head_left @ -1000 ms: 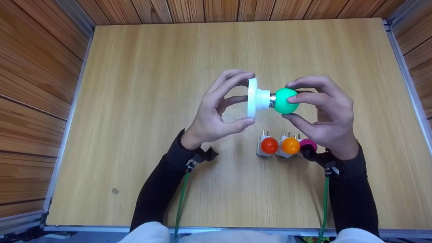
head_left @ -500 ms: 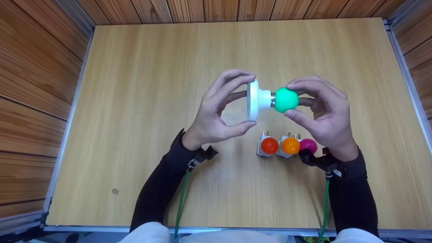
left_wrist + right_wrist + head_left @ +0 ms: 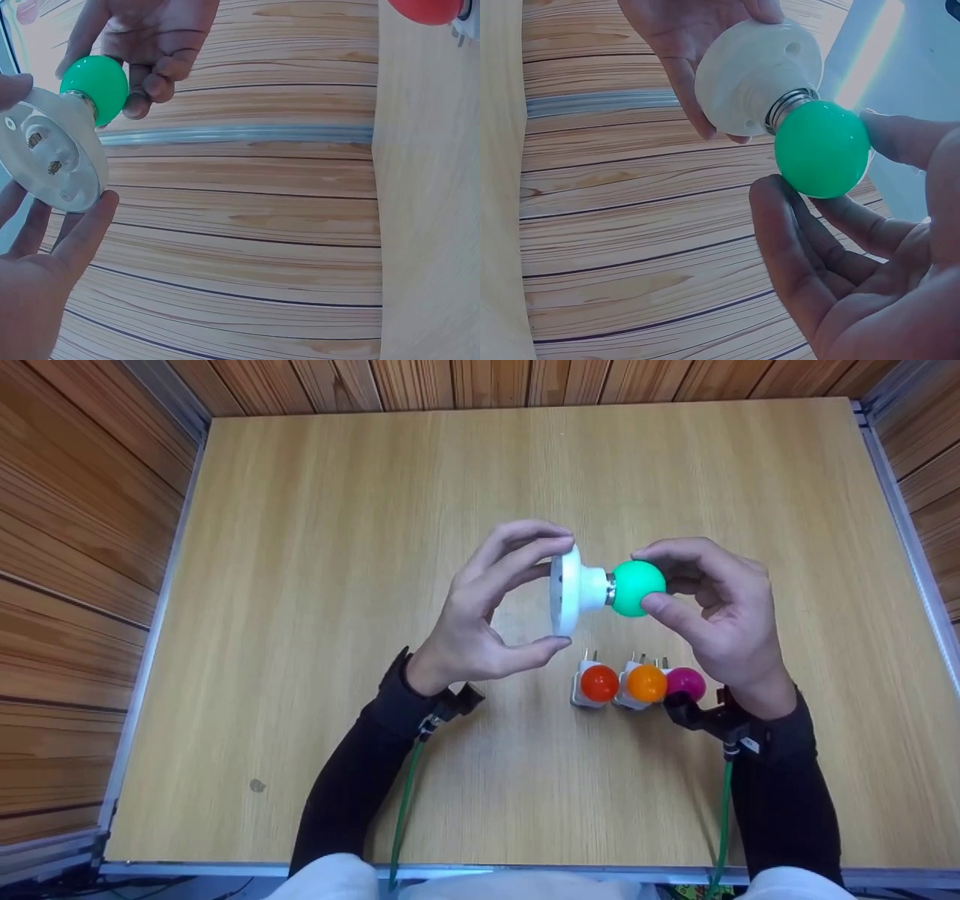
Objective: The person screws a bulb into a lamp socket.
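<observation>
My left hand (image 3: 487,607) grips a white round lamp holder (image 3: 568,591) by its rim, thumb below and fingers above. Its hollow back, with metal contacts, shows in the left wrist view. A green light bulb (image 3: 637,588) sits with its metal base partly inside the holder's socket; a silver band (image 3: 787,109) of thread still shows between them. My right hand (image 3: 724,619) pinches the bulb between thumb and fingers. Both hands hold the joined pieces above the table, the bulb pointing right.
On the table (image 3: 337,585) below stand a red bulb (image 3: 599,683), an orange bulb (image 3: 646,684) and a magenta bulb (image 3: 685,684), with white pronged plug bases. The right wrist camera (image 3: 705,716) hangs close to the magenta one. Wood-panelled walls (image 3: 67,585) surround the table.
My right hand's fingers have shifted round the green bulb, the thumb coming to its near side. The holder has tilted and lowered slightly, so more of its back shows.
</observation>
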Demonstrator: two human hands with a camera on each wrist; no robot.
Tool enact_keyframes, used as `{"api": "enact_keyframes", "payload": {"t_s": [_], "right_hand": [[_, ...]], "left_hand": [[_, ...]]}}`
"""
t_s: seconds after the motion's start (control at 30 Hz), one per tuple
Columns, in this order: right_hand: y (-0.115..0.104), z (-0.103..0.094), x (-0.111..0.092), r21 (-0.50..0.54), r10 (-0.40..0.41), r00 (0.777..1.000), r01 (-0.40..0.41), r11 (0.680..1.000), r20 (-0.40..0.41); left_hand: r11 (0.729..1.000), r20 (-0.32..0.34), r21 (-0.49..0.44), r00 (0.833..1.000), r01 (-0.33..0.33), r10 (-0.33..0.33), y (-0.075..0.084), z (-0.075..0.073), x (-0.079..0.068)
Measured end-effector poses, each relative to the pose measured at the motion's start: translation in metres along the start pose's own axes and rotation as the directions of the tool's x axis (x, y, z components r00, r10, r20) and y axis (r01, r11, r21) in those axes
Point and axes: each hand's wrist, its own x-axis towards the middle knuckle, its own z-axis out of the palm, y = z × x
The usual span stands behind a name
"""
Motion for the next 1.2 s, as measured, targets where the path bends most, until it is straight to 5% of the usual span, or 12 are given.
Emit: {"api": "enact_keyframes", "payload": {"t_s": [0.27,0.67,0.97,1.2], "right_hand": [[0.002,0.002,0.001,-0.037,-0.035,0.999,0.036,0.999,0.007],[-0.003,0.013,0.0,0.163,-0.151,0.983,0.167,0.972,-0.106],[-0.009,0.019,0.003,0.084,-0.205,0.969,0.218,0.972,-0.137],[-0.009,0.009,0.002,0.13,-0.171,0.984,0.176,0.976,-0.045]], "left_hand": [[0.999,-0.001,-0.04,1.0,0.019,-0.019,0.002,-0.001,-0.001],[0.997,0.013,-0.069,0.999,0.034,-0.033,0.002,-0.001,-0.001],[0.996,0.007,-0.073,0.999,0.053,-0.053,0.003,-0.001,-0.002],[0.995,-0.021,-0.08,0.998,0.062,-0.064,0.002,-0.001,0.0]]}}
